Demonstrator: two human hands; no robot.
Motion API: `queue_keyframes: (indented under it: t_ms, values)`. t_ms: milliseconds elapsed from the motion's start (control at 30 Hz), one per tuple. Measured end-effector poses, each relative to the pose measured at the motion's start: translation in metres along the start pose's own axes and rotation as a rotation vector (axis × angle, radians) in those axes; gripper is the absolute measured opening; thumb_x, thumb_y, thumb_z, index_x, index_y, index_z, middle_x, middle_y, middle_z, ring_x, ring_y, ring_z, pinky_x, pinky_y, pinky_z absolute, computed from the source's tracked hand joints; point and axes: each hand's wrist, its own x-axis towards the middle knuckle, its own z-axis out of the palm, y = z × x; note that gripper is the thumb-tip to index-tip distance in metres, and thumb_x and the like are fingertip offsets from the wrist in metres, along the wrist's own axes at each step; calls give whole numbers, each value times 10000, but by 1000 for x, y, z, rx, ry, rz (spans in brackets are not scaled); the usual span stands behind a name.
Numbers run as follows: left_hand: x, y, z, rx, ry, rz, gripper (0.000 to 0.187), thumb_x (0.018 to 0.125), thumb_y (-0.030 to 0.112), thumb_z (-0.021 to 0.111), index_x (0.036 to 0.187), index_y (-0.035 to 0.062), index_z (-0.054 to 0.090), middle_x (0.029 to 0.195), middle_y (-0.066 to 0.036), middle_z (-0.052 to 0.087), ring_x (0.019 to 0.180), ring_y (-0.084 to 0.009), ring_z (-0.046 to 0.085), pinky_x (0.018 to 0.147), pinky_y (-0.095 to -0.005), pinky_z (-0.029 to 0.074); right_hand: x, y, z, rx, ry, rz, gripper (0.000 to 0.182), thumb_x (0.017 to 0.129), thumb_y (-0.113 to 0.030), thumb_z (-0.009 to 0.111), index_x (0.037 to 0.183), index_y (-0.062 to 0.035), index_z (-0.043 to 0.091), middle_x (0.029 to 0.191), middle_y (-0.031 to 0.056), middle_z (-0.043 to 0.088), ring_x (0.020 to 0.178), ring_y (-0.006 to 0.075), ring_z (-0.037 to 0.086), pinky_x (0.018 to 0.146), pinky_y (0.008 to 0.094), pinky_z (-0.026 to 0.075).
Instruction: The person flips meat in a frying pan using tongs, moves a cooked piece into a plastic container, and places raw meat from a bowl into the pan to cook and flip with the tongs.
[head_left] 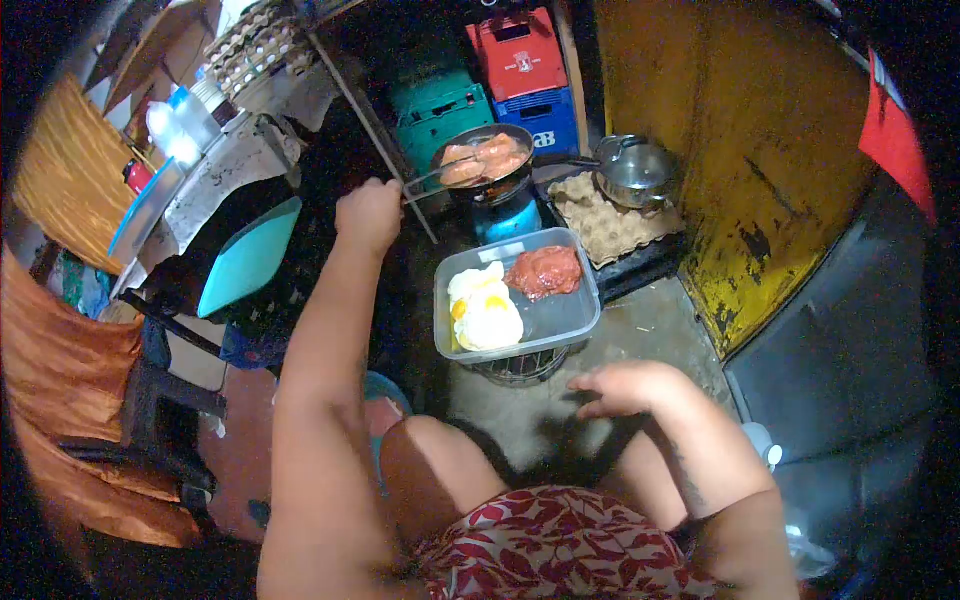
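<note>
My left hand point(370, 217) is closed around the handle end of metal tongs point(424, 184), which reach over a frying pan point(528, 136). Pinkish-orange slices of meat point(497, 150) lie in the pan, and the tips of the tongs are among them. Below the pan a blue glow point(508, 218) shows at the stove. Nearer to me stands a clear plastic container point(570, 328) with fried eggs point(487, 312) at its left and a heap of red meat point(545, 272) at its upper right. My right hand point(628, 387) hangs in the air near the container's lower right, fingers apart, holding nothing.
A lidded pot point(637, 172) sits on an egg tray point(610, 222) right of the stove. Behind stand red point(518, 55), blue point(537, 120) and green crates point(440, 115). A yellow, worn panel point(690, 130) borders the right. Stacked egg trays point(258, 50) are at upper left.
</note>
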Motion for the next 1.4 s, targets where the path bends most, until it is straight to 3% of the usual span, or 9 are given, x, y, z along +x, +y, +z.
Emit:
queue_keyframes:
  t_ms: [333, 467, 600, 700, 933, 1133, 1200, 1333, 1400]
  values:
    - [96, 20, 4, 310, -94, 255, 185, 852, 135, 571, 919, 145, 743, 1005, -84, 713, 953, -293, 699, 766, -437, 561, 24, 40, 18, 93, 85, -190, 624, 901, -462, 611, 1382, -82, 492, 1353, 179, 567, 1203, 332, 575, 1011, 417, 455]
    - [97, 27, 20, 273, -122, 258, 160, 852, 139, 572, 931, 126, 710, 997, -121, 700, 936, -321, 694, 752, -464, 562, 20, 39, 12, 777, -99, 0, 643, 892, -337, 677, 1403, -22, 444, 1357, 234, 536, 1251, 373, 522, 1055, 414, 424]
    - [79, 40, 43, 152, -42, 154, 155, 877, 160, 560, 998, 124, 649, 969, -139, 675, 887, -356, 692, 726, -480, 562, 14, 42, 7, 218, 54, -148, 661, 886, -342, 682, 1391, 13, 442, 1328, 249, 552, 1231, 375, 539, 1042, 416, 435]
    - [68, 50, 62, 129, -18, 91, 159, 906, 169, 526, 1014, 127, 633, 964, -140, 667, 881, -357, 693, 713, -478, 565, 9, 36, -2, 186, 14, -146, 661, 884, -339, 684, 1395, 5, 445, 1329, 248, 554, 1228, 369, 543, 1042, 414, 433]
    - [63, 73, 62, 46, -132, -25, 263, 952, 170, 437, 1051, 139, 679, 1072, -97, 682, 972, -304, 687, 792, -467, 541, 2, 29, 3, 303, 63, -151, 642, 885, -333, 684, 1388, -1, 462, 1325, 241, 562, 1216, 359, 554, 1031, 407, 437]
    - [81, 67, 51, -135, -173, -158, 291, 939, 171, 450, 1048, 122, 715, 1122, -135, 693, 1042, -322, 665, 869, -466, 532, -1, 27, 2, 836, 77, -124, 617, 897, -339, 678, 1394, -38, 472, 1327, 231, 566, 1203, 340, 568, 1021, 395, 445]
    - [79, 68, 26, -183, -227, -183, 257, 893, 170, 531, 1058, 110, 719, 1144, -139, 685, 1054, -323, 659, 869, -446, 539, -4, 27, -5, 278, 112, -216, 623, 900, -348, 679, 1400, -42, 467, 1323, 231, 569, 1194, 337, 575, 1007, 399, 456]
    - [89, 60, 26, -175, -197, -225, 252, 861, 152, 566, 1051, 97, 722, 1141, -148, 684, 1055, -323, 659, 873, -445, 539, 0, 30, 2, 843, 71, -69, 638, 905, -371, 673, 1409, -45, 457, 1338, 223, 561, 1199, 351, 571, 1013, 406, 453]
    - [90, 57, 22, -138, -196, -175, 260, 874, 147, 536, 1044, 87, 724, 1144, -156, 682, 1062, -325, 657, 883, -448, 535, -7, 24, -6, 636, 45, -54, 650, 906, -399, 667, 1412, -51, 454, 1353, 218, 551, 1218, 366, 554, 1032, 410, 439]
